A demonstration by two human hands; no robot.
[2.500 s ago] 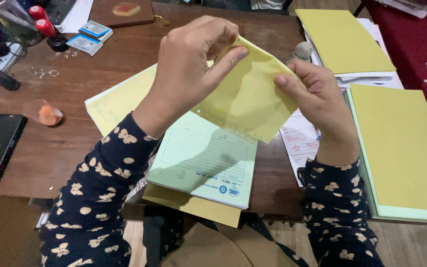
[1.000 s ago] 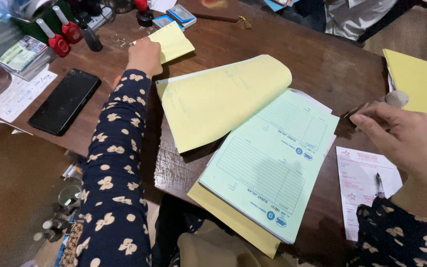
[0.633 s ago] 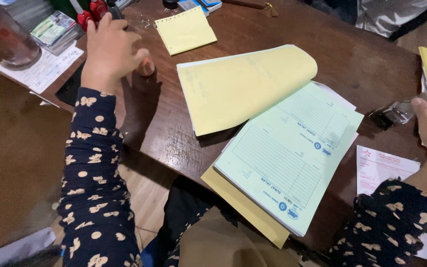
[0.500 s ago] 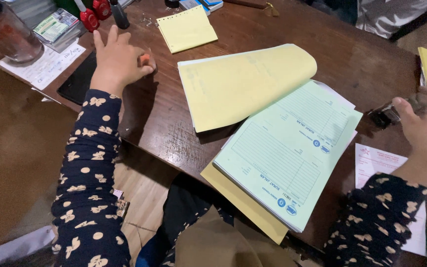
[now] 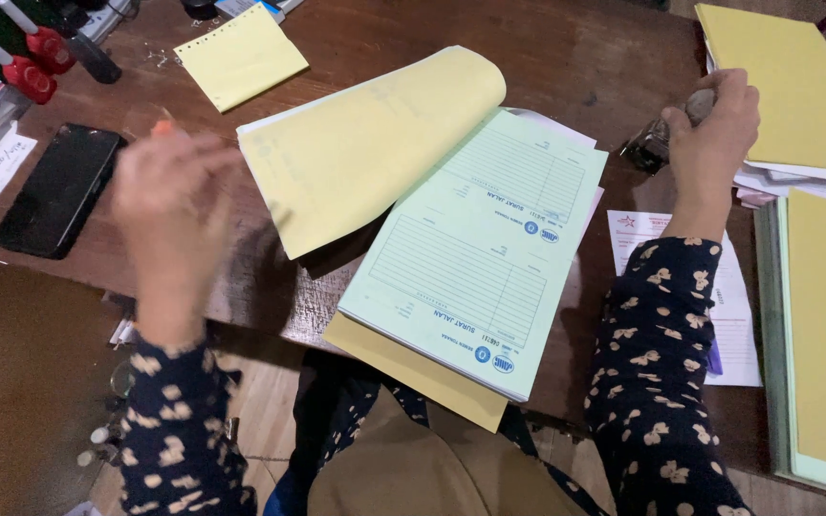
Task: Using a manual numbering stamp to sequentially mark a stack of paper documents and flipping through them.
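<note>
**Form book open, stapler in hand, 1 slip set aside**

I see my right hand point(image 5: 714, 119) closed around a small dark metal stapler point(image 5: 650, 145) at the far right of the wooden desk point(image 5: 566, 57), the fingers wrapped over its top. My left hand point(image 5: 172, 205) hovers blurred above the desk's near-left edge; something small and orange shows at its fingertips, but I cannot tell whether the fingers are pinched on it or loose.

The form book point(image 5: 475, 258) lies open in the middle, 1 yellow carbon page point(image 5: 365, 153) curled back to the left and 1 pale green form page point(image 5: 489, 229) exposed on top. A folded yellow slip point(image 5: 239, 55) lies apart at the far left, which I judge to be a sheet already dealt with. The green page carries no staple that I can see, so I judge any fastening is not yet done.

My count: 1 black phone point(image 5: 57, 189) just beside my left hand, 2 red-handled stamps point(image 5: 31, 59) in the far-left corner, 2 yellow-covered stacks point(image 5: 795, 86) at the right, and 1 white printed sheet point(image 5: 733, 315) under my right forearm.
</note>
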